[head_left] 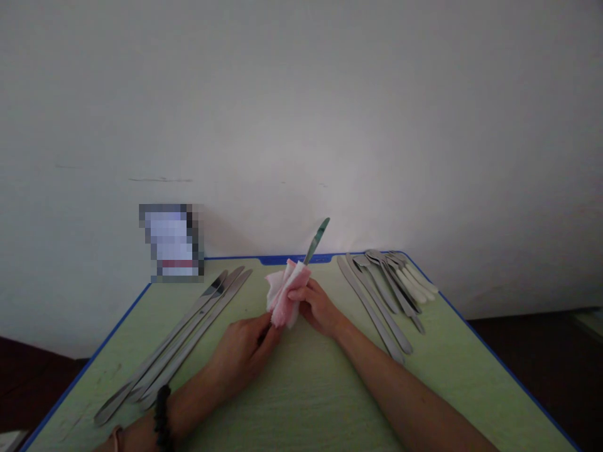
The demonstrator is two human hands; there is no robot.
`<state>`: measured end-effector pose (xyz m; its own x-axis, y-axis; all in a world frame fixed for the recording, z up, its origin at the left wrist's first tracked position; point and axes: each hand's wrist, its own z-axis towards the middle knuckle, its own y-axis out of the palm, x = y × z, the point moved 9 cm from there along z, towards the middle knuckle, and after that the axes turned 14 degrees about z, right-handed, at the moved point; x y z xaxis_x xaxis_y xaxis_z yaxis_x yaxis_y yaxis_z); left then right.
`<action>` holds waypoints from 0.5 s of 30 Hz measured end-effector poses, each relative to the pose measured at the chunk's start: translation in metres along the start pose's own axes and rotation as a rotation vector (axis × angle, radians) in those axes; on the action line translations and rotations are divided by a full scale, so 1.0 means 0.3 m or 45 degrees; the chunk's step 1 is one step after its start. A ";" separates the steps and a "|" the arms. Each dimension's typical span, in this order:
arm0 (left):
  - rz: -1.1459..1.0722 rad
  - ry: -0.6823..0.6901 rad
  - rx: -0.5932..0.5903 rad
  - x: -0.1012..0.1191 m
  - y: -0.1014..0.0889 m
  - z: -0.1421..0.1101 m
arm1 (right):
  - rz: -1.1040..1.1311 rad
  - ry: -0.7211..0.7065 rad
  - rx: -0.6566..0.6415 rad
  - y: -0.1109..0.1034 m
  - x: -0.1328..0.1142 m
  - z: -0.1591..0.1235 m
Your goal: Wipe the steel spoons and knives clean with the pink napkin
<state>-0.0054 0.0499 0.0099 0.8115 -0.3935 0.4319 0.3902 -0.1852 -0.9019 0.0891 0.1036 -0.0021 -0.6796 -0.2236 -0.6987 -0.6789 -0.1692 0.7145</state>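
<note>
A table knife [317, 240] points up and to the right over the middle of the table, its lower part wrapped in a pink and white cloth [284, 295]. Pressed round the cloth from the right is my right hand [319, 306], closed on it. My left hand [249, 345] is closed at the cloth's lower end, where the knife's handle would be; the handle itself is hidden by cloth and fingers. On my left wrist is a dark beaded bracelet [162, 417].
Several table knives [188, 336] lie slanted at the left of the green table [301, 408]. At the right lie more knives [377, 314], spoons [381, 285] and pieces with cream handles [417, 282]. A pixelated phone-like object [172, 242] leans against the wall [301, 125].
</note>
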 end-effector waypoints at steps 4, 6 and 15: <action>-0.052 0.017 0.008 0.005 -0.004 -0.002 | 0.001 -0.011 0.008 -0.003 -0.003 0.002; -0.186 0.021 -0.017 0.006 -0.005 -0.004 | 0.060 0.014 0.065 -0.012 -0.001 0.003; -0.940 -0.094 -0.156 -0.008 0.041 -0.009 | 0.188 0.094 0.076 -0.009 0.006 0.006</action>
<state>-0.0037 0.0460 -0.0021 0.3861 -0.0673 0.9200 0.7967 -0.4784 -0.3694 0.0892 0.1054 -0.0052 -0.7523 -0.3123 -0.5801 -0.5901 -0.0723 0.8041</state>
